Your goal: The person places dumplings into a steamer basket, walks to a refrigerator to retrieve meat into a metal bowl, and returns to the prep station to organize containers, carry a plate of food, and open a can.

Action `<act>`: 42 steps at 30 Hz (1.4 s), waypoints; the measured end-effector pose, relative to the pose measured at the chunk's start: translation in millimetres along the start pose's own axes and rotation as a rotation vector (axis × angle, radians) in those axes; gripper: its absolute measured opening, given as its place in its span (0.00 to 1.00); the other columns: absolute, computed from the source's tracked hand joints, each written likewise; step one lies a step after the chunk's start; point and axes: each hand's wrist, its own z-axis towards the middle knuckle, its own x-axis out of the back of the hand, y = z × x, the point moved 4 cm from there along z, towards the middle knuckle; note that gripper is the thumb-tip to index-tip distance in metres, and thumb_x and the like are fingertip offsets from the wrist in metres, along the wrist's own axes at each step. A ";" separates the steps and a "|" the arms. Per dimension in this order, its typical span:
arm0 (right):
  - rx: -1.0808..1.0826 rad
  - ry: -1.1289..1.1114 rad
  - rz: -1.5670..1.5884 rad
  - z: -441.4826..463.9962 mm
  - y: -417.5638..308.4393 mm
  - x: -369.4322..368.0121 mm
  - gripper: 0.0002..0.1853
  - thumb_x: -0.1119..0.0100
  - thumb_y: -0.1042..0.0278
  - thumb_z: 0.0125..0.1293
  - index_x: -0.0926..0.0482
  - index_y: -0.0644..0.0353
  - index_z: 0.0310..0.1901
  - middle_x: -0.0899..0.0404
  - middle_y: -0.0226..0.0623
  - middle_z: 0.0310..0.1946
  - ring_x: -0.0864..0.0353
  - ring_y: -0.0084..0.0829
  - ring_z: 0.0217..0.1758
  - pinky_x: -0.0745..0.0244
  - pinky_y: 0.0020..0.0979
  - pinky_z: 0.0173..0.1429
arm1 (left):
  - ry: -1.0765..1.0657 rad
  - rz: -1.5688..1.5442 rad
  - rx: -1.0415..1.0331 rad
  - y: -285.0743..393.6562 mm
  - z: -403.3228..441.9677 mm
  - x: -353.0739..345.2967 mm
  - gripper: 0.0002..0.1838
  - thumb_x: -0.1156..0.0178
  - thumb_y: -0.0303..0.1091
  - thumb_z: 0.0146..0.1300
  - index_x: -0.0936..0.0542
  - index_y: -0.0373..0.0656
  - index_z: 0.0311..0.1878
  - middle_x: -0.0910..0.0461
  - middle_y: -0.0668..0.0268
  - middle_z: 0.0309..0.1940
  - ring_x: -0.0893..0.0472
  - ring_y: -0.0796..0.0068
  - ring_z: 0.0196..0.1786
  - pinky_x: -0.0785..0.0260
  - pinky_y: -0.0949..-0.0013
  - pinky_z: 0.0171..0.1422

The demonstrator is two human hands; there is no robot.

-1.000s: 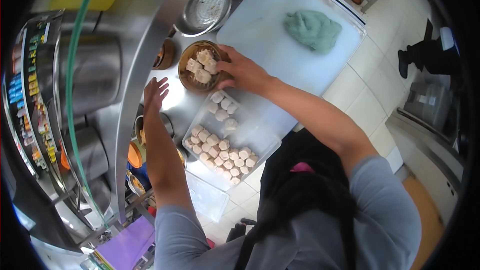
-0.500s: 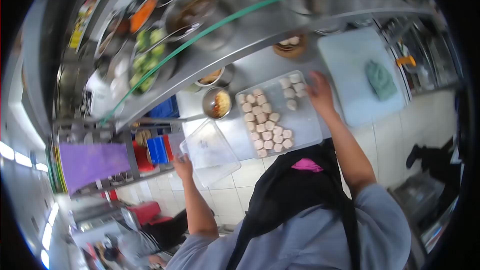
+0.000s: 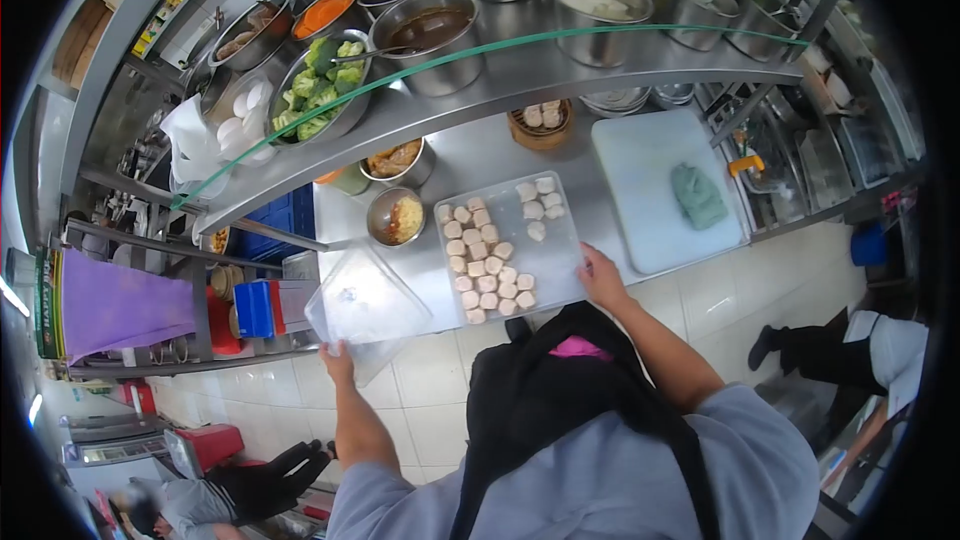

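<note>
My left hand [image 3: 338, 364] is at the lower left edge of a clear plastic lid [image 3: 368, 292], its fingers closed on the rim. The lid lies slanted and partly overhangs the steel table's front edge. My right hand [image 3: 601, 276] grips the right edge of a shallow clear plastic tray [image 3: 550, 258], near its front corner. Several pale round dumplings [image 3: 475, 259] stand in rows on the tray's left side. Whiter ones [image 3: 541, 202] form a small group at its back right.
Right of the tray lies a white cutting board [image 3: 640, 205] with a green cloth [image 3: 698, 197]. A steel bowl [image 3: 397, 216] of chopped garlic and a bamboo steamer [image 3: 541, 125] stand behind. A shelf [image 3: 520, 85] with food pots overhangs the table. Two people are in the background.
My right hand has moved from the tray's back right towards its front right edge. My left hand has slid forward along the lid's edge towards me. The camera view has shifted.
</note>
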 end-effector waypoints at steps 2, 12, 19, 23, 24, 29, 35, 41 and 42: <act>-0.038 -0.095 0.076 0.4 -1.7 2.2 0.33 0.36 0.73 0.63 0.30 0.57 0.71 0.19 0.50 0.43 0.17 0.44 0.39 0.19 0.39 0.48 | 0.157 -0.045 -0.100 -4.2 -20.2 11.5 0.30 0.49 0.47 0.77 0.38 0.44 0.77 0.32 0.47 0.72 0.30 0.48 0.73 0.38 0.53 0.75; 0.033 -0.088 0.082 -2.8 20.4 15.6 0.27 0.37 0.63 0.68 0.27 0.58 0.68 0.20 0.49 0.43 0.17 0.45 0.42 0.21 0.41 0.51 | 0.110 -0.157 -0.447 144.9 -165.7 35.4 0.25 0.53 0.35 0.80 0.34 0.34 0.74 0.31 0.47 0.72 0.32 0.54 0.75 0.43 0.60 0.78; -0.071 0.004 0.542 13.7 27.5 31.5 0.25 0.42 0.55 0.74 0.25 0.64 0.65 0.22 0.50 0.49 0.19 0.43 0.45 0.23 0.39 0.54 | -0.111 0.095 -0.403 300.6 -219.4 -125.1 0.28 0.46 0.44 0.77 0.35 0.57 0.77 0.16 0.44 0.35 0.15 0.50 0.37 0.26 0.51 0.46; -0.006 -0.028 0.195 10.3 14.6 25.8 0.25 0.42 0.56 0.74 0.25 0.64 0.65 0.22 0.51 0.49 0.20 0.46 0.44 0.23 0.40 0.53 | -0.149 0.435 -0.438 303.7 -232.6 -166.4 0.33 0.49 0.55 0.75 0.41 0.61 0.80 0.21 0.39 0.47 0.16 0.36 0.46 0.23 0.44 0.52; 0.002 -0.075 0.150 6.9 14.4 22.5 0.25 0.42 0.57 0.74 0.25 0.64 0.65 0.22 0.52 0.49 0.20 0.48 0.45 0.23 0.41 0.54 | -0.169 0.446 -0.422 296.1 -231.4 -170.0 0.34 0.50 0.56 0.75 0.43 0.62 0.81 0.23 0.38 0.50 0.17 0.35 0.47 0.23 0.43 0.52; -0.011 -0.093 0.030 -12.6 8.5 17.2 0.26 0.42 0.57 0.72 0.26 0.64 0.66 0.22 0.55 0.49 0.20 0.54 0.49 0.24 0.46 0.56 | -0.250 0.549 -0.437 277.7 -227.3 -175.1 0.39 0.50 0.60 0.73 0.49 0.64 0.82 0.28 0.34 0.58 0.20 0.32 0.54 0.26 0.41 0.57; -0.063 -0.030 -0.030 -19.4 11.4 13.1 0.27 0.44 0.53 0.72 0.26 0.59 0.67 0.21 0.55 0.50 0.20 0.56 0.54 0.25 0.49 0.59 | -0.235 0.096 -0.376 284.2 -253.5 -175.3 0.44 0.43 0.53 0.70 0.50 0.48 0.81 0.28 0.31 0.61 0.24 0.31 0.61 0.31 0.46 0.67; -0.010 0.035 -0.071 -29.6 24.1 23.9 0.24 0.38 0.51 0.69 0.19 0.56 0.61 0.18 0.46 0.34 0.16 0.43 0.36 0.21 0.42 0.45 | -0.445 -0.251 -0.072 187.3 -237.2 -194.7 0.33 0.38 0.52 0.69 0.31 0.26 0.58 0.22 0.46 0.50 0.22 0.57 0.51 0.29 0.61 0.58; -0.005 0.044 -0.073 -34.8 25.5 25.1 0.24 0.38 0.51 0.69 0.19 0.56 0.61 0.18 0.46 0.34 0.16 0.43 0.36 0.21 0.42 0.45 | -0.468 -0.298 -0.037 176.7 -241.7 -191.9 0.32 0.38 0.52 0.70 0.30 0.27 0.55 0.22 0.49 0.48 0.23 0.62 0.50 0.29 0.62 0.56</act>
